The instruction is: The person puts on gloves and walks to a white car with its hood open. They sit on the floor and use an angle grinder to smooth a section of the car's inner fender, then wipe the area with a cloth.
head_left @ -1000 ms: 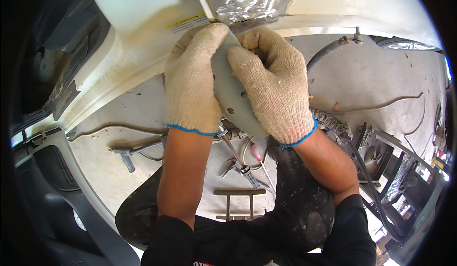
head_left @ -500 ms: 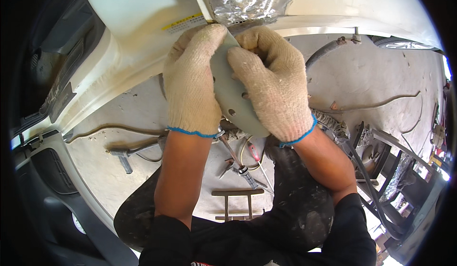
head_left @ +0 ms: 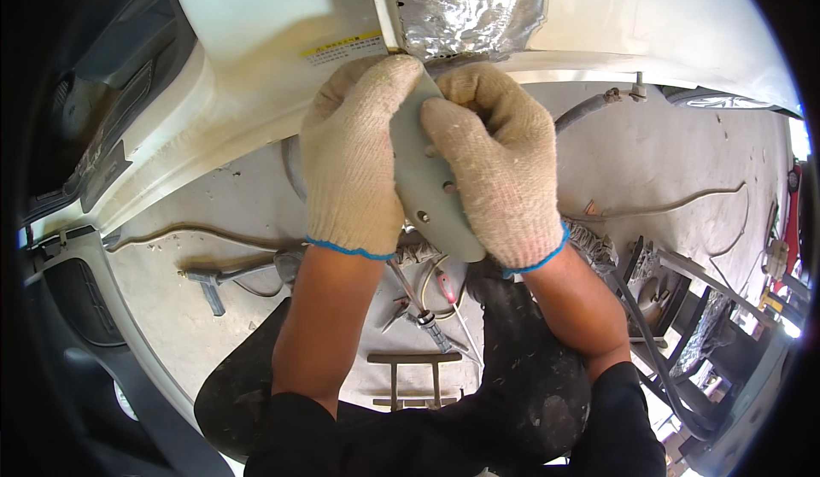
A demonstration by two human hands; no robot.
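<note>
A grey-green, gently curved sheet (head_left: 437,208) with several round holes is held up between my hands; its exact kind I cannot tell. Wearing a cream knitted glove with a blue cuff, my left hand (head_left: 354,157) is closed on its upper left edge. My right hand (head_left: 510,169), gloved alike, pinches it from the right, thumb on the near face and fingers curled. Just beyond the sheet's top is a white car body (head_left: 615,16) with a shiny bare-metal patch (head_left: 470,7). The fingers behind the sheet are hidden.
An open car door (head_left: 94,374) stands at left. On the concrete floor lie a hammer-shaped tool (head_left: 207,287), a red-handled screwdriver (head_left: 445,286), a ribbed-grip tool (head_left: 433,332) and a cable (head_left: 196,228). A small stand (head_left: 414,359) is near my knees; metal frames (head_left: 683,298) are at right.
The view has shifted slightly, so the car body and its bare patch appear lower and farther right. Both hands keep their hold on the sheet.
</note>
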